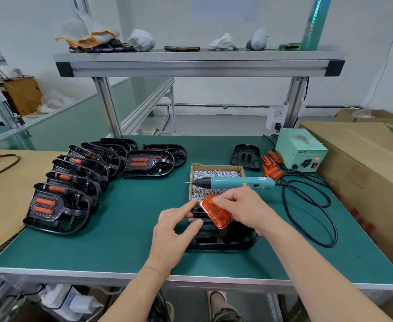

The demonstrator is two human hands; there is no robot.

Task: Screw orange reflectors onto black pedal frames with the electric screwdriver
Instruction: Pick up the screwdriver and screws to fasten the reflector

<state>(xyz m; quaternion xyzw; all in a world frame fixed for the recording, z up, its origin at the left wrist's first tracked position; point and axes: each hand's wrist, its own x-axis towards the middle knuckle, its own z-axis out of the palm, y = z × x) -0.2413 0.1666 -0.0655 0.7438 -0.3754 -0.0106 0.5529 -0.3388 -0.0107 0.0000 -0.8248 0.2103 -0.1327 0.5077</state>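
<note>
Left hand [174,228], fingers loose and empty, thumb at the black pedal frame [223,240] on the green mat [121,228]; right hand [239,210] pinches the glossy translucent orange reflector [216,214] tilted above it, best lowered flat into its recess before taking the electric screwdriver [235,182] lying across the screw box [214,166].

White walls, grey floor — an aluminium shelf [197,62] spans the green-topped workbench [130,228].

Left hand [170,231], right hand [239,208]: both bare. Nails short and plain where visible. Forearms [311,275] bare as far as frame showed. At frame bottom, leg [225,316] in mottled green-brown, camouflage-like fabric. Beside it, dark patterned patch [160,307], shoe or trouser, could not tell.
</note>
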